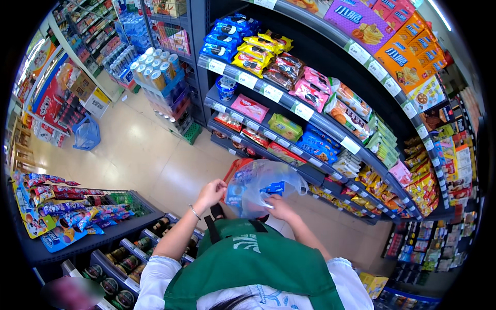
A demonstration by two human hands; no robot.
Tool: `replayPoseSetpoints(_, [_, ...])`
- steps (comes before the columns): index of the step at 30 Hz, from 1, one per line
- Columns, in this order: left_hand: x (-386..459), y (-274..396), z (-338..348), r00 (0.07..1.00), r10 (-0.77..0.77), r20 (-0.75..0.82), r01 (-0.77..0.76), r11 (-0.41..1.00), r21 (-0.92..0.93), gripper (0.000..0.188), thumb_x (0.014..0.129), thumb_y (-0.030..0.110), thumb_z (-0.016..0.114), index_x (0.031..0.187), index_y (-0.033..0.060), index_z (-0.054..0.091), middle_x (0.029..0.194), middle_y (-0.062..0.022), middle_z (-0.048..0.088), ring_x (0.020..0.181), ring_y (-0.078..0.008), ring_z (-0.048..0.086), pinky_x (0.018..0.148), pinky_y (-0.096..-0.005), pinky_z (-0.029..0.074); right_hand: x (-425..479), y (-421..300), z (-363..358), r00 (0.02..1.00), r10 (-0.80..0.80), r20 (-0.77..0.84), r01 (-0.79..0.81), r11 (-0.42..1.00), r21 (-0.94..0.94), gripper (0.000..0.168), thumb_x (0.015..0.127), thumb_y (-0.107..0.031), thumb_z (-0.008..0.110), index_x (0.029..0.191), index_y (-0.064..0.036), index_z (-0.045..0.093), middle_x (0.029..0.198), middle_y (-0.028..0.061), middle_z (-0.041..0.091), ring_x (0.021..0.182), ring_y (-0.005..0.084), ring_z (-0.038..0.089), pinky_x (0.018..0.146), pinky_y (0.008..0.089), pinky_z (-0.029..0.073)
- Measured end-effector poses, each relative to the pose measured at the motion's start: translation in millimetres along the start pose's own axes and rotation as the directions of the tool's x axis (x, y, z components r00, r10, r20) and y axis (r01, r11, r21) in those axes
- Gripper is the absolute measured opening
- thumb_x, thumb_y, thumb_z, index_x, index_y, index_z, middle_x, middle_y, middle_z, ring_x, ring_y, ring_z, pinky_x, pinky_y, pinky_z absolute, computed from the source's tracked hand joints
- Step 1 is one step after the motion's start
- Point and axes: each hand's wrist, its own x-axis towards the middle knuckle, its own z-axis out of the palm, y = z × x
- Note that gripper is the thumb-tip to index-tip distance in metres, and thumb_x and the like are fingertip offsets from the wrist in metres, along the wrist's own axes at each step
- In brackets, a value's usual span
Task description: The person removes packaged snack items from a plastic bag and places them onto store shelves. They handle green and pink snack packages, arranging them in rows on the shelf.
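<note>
A translucent plastic bag (252, 193) lies open in and over a red shopping basket (233, 170) before me, with blue packages (275, 188) inside. My left hand (213, 193) has its fingers curled at the basket's left side, near the red handle; whether it grips the rim cannot be made out. At the bag's near right edge, my right hand (278, 207) has its fingers closed around something small and pale, perhaps the bag's edge. A green apron (252, 267) covers my front.
Shelves of packaged biscuits (255, 54) curve along the front and right. Stacked drink cans (157, 68) stand ahead left. A blue basket (86, 133) is on the tiled floor further left. Bagged candy strips (77, 205) hang over a counter at left, beside racks of bottles (128, 263).
</note>
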Motion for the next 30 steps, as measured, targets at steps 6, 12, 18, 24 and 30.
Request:
replayPoseSetpoints(6, [-26.1, -15.8, 62.9, 0.986, 0.095, 0.136, -0.095, 0.995, -0.007, 0.072, 0.068, 0.006, 0.075, 0.131, 0.0125, 0.04, 0.117, -0.0165, 0.048, 0.092, -0.0272, 0.059, 0.08, -0.0345, 0.05, 12.3, -65.8, 6.4, 0.965, 0.03, 0.26, -0.098, 0.963, 0.251, 0.044, 0.094, -0.037, 0.04, 0.102, 0.001, 0.059, 0.089, 0.0252, 0.063, 0.088, 0.0427, 0.059, 0.08, 0.0465, 0.045])
replayPoseSetpoints(12, [-32.1, -1.2, 96.0, 0.97, 0.231, 0.082, -0.228, 0.973, -0.038, 0.06, 0.074, 0.004, 0.068, 0.128, 0.0118, 0.045, 0.114, -0.0179, 0.05, 0.094, -0.0326, 0.058, 0.083, -0.036, 0.048, -3.9, -107.3, -42.2, 0.98, 0.03, 0.199, -0.104, 0.92, 0.377, 0.04, 0.095, -0.034, 0.041, 0.087, 0.0, 0.06, 0.079, 0.0204, 0.063, 0.077, 0.0373, 0.061, 0.071, 0.0442, 0.047])
replayPoseSetpoints(18, [-3.2, -11.6, 105.5, 0.977, 0.181, -0.114, -0.189, 0.98, -0.06, 0.014, 0.083, 0.004, 0.052, 0.092, 0.0026, 0.063, 0.086, -0.0167, 0.059, 0.08, -0.0348, 0.058, 0.069, -0.0372, 0.046, 6.6, -105.1, -38.7, 0.996, -0.071, -0.059, 0.092, 0.828, 0.553, 0.031, 0.094, -0.026, 0.049, 0.074, -0.002, 0.055, 0.061, 0.0082, 0.054, 0.057, 0.0158, 0.051, 0.055, 0.0332, 0.042])
replayPoseSetpoints(24, [3.3, -31.9, 94.0, 0.986, 0.024, -0.165, -0.045, 0.991, -0.128, 0.021, 0.088, 0.013, 0.051, 0.094, -0.0028, 0.063, 0.089, -0.0196, 0.062, 0.08, -0.0311, 0.061, 0.072, -0.0359, 0.047, 5.1, -86.0, -16.8, 0.992, -0.1, -0.081, 0.127, 0.852, 0.507, 0.027, 0.088, -0.024, 0.058, 0.077, 0.0, 0.054, 0.071, 0.0127, 0.055, 0.066, 0.0242, 0.055, 0.061, 0.0367, 0.043])
replayPoseSetpoints(30, [1.0, -35.8, 94.2, 0.996, -0.048, -0.077, 0.04, 0.994, -0.104, 0.025, 0.089, 0.016, 0.048, 0.088, -0.0033, 0.063, 0.079, -0.0193, 0.063, 0.072, -0.0312, 0.061, 0.067, -0.0372, 0.047, -6.2, -66.6, -0.2, 0.987, -0.097, -0.132, 0.153, 0.835, 0.529, 0.022, 0.084, -0.021, 0.063, 0.086, 0.0, 0.057, 0.082, 0.0136, 0.055, 0.077, 0.0281, 0.055, 0.067, 0.0369, 0.043])
